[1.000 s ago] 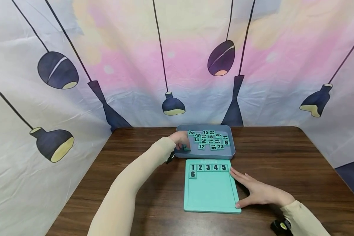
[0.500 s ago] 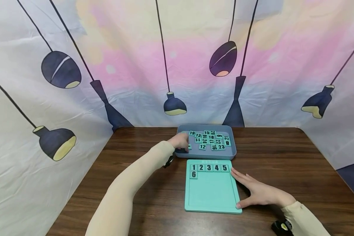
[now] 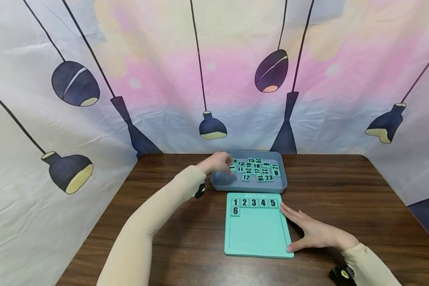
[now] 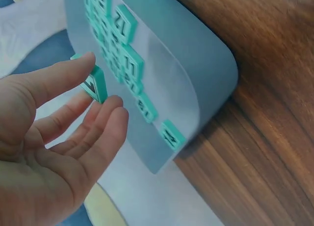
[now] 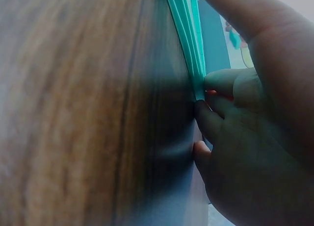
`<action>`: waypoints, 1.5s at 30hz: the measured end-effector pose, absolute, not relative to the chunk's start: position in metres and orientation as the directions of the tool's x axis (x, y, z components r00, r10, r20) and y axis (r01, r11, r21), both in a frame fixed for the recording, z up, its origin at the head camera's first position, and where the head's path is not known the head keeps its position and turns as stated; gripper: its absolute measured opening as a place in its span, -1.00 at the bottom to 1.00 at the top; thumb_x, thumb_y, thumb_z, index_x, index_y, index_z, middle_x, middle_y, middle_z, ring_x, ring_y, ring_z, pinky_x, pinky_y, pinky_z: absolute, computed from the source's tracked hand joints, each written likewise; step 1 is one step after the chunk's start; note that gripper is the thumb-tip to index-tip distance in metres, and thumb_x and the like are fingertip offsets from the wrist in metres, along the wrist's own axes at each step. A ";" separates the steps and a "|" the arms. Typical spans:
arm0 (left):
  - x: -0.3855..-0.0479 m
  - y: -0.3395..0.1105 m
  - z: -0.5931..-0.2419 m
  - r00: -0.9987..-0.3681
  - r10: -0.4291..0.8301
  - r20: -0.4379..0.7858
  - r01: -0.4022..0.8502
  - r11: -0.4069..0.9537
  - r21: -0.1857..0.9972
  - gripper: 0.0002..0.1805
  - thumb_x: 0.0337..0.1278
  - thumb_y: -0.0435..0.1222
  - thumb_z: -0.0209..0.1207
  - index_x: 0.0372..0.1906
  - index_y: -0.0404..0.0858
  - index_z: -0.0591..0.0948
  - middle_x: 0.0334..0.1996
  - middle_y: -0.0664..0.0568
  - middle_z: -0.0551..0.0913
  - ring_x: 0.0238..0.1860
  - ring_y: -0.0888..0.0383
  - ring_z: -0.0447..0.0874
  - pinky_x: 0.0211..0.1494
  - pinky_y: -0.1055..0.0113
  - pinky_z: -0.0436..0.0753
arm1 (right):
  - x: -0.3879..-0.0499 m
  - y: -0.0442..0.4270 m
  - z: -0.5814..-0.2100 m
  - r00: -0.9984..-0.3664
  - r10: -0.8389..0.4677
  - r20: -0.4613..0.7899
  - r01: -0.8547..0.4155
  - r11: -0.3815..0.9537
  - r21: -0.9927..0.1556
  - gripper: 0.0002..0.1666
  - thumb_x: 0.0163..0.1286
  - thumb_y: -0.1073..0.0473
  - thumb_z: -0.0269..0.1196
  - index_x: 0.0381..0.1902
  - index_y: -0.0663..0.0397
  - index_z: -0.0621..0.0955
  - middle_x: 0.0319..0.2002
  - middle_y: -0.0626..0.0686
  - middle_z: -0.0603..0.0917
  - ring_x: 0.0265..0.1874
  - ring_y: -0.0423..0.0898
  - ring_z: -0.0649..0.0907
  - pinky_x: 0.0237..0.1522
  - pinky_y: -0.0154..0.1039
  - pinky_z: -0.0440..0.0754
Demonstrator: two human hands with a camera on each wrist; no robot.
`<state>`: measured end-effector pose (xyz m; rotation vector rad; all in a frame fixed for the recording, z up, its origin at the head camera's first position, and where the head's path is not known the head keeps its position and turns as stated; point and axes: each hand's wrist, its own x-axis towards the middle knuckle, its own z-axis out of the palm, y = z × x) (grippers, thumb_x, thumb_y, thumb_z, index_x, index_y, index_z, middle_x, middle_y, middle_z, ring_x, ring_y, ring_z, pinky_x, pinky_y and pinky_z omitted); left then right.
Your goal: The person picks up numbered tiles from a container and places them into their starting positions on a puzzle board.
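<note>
Over the left end of the grey-blue tray (image 3: 221,186), my left hand (image 3: 216,162) pinches a green number tile (image 4: 97,85) between thumb and fingers. Its digit shows only in part. Several more number tiles (image 3: 256,166) lie loose in the tray, turned different ways. In front of the tray sits a green puzzle board (image 3: 257,234), with tiles 1 to 5 along its top row and a 6 tile (image 3: 235,211) below the 1. My right hand (image 3: 314,232) is spread against the board's right edge, thumb near the lower corner and fingers near the upper one.
Tray and board rest on a dark wooden table (image 3: 343,186). Behind the table hangs a cloth backdrop (image 3: 164,99) printed with lamps. Each wrist wears a black device, one of them a wrist camera (image 3: 341,275) on the right.
My left hand has lifted from the tray's left end with a tile and moved slightly up. The right hand stays on the board's edge. The view has shifted slightly.
</note>
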<state>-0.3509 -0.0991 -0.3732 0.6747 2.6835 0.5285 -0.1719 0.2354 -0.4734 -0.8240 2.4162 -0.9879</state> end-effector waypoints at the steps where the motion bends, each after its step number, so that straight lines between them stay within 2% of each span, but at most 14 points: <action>1: -0.349 -0.098 -0.371 -0.824 0.525 -0.211 0.407 0.809 0.424 -0.57 0.22 -0.31 0.37 0.17 -0.31 0.60 0.06 -0.12 0.61 0.03 -0.02 0.59 0.04 0.15 0.60 | -0.172 0.236 -0.473 -0.746 -0.652 -0.137 -0.371 0.577 -0.728 0.35 0.19 -0.25 0.46 0.63 0.16 -0.05 0.61 0.26 -0.15 0.46 0.56 -0.17 0.28 0.58 -0.14; 5: -0.339 -0.094 -0.366 -0.755 0.629 -0.184 0.522 0.747 0.411 -0.56 0.23 -0.33 0.37 0.19 -0.31 0.59 0.09 -0.11 0.60 0.05 0.01 0.59 0.07 0.20 0.59 | -0.173 0.236 -0.472 -0.745 -0.655 -0.125 -0.388 0.578 -0.718 0.36 0.18 -0.25 0.47 0.62 0.21 -0.04 0.60 0.27 -0.14 0.47 0.55 -0.15 0.29 0.57 -0.14; 10: -0.321 -0.087 -0.365 -0.597 0.781 -0.184 0.712 0.621 0.327 -0.60 0.28 -0.33 0.34 0.18 -0.26 0.59 0.14 -0.07 0.57 -0.03 0.07 0.64 0.04 0.31 0.60 | -0.173 0.235 -0.472 -0.745 -0.654 -0.131 -0.388 0.585 -0.712 0.37 0.17 -0.27 0.46 0.62 0.21 -0.04 0.60 0.27 -0.14 0.47 0.55 -0.16 0.29 0.57 -0.13; 13: -0.311 -0.084 -0.367 -0.515 0.836 -0.192 0.791 0.549 0.270 -0.63 0.30 -0.30 0.32 0.17 -0.21 0.60 0.13 -0.03 0.56 0.01 0.05 0.63 0.05 0.36 0.58 | -0.172 0.235 -0.473 -0.744 -0.654 -0.136 -0.385 0.586 -0.713 0.37 0.18 -0.28 0.45 0.62 0.20 -0.04 0.61 0.27 -0.15 0.47 0.55 -0.16 0.29 0.57 -0.13; 22: -0.284 -0.075 -0.378 -0.397 0.886 -0.241 0.870 0.447 0.209 -0.62 0.29 -0.25 0.33 0.17 -0.16 0.61 0.09 0.04 0.57 0.05 0.16 0.59 0.07 0.47 0.53 | -0.173 0.235 -0.474 -0.741 -0.658 -0.132 -0.382 0.575 -0.724 0.36 0.19 -0.25 0.46 0.62 0.20 -0.06 0.60 0.28 -0.16 0.47 0.53 -0.16 0.30 0.56 -0.15; 26: -0.271 -0.071 -0.390 -0.365 0.893 -0.262 0.889 0.418 0.187 -0.63 0.28 -0.25 0.34 0.17 -0.13 0.63 0.07 0.10 0.59 0.07 0.22 0.60 0.06 0.52 0.52 | -0.172 0.235 -0.474 -0.740 -0.659 -0.131 -0.384 0.574 -0.723 0.36 0.20 -0.25 0.46 0.62 0.21 -0.06 0.60 0.29 -0.16 0.47 0.53 -0.16 0.30 0.56 -0.16; 34: -0.255 -0.061 -0.408 -0.332 0.893 -0.305 0.924 0.373 0.087 -0.64 0.28 -0.20 0.35 0.16 -0.01 0.65 0.08 0.17 0.58 -0.03 0.34 0.56 0.02 0.53 0.52 | -0.172 0.234 -0.473 -0.744 -0.655 -0.130 -0.382 0.577 -0.722 0.35 0.19 -0.25 0.46 0.61 0.23 -0.04 0.60 0.29 -0.15 0.48 0.52 -0.14 0.31 0.55 -0.17; 41: -0.250 -0.056 -0.414 -0.315 0.892 -0.324 0.939 0.342 0.028 -0.64 0.29 -0.25 0.35 0.16 0.02 0.66 0.05 0.17 0.59 -0.03 0.34 0.54 -0.01 0.54 0.52 | -0.173 0.236 -0.476 -0.743 -0.660 -0.111 -0.394 0.565 -0.725 0.35 0.19 -0.22 0.47 0.61 0.26 -0.04 0.60 0.29 -0.16 0.50 0.47 -0.12 0.33 0.52 -0.20; 45: -0.248 -0.058 -0.420 -0.317 0.894 -0.316 0.938 0.345 0.035 -0.63 0.29 -0.28 0.33 0.17 0.02 0.65 0.02 0.17 0.58 -0.09 0.34 0.50 -0.05 0.56 0.49 | -0.173 0.236 -0.477 -0.742 -0.660 -0.119 -0.383 0.563 -0.732 0.35 0.20 -0.22 0.47 0.61 0.23 -0.05 0.60 0.28 -0.16 0.49 0.49 -0.15 0.32 0.53 -0.21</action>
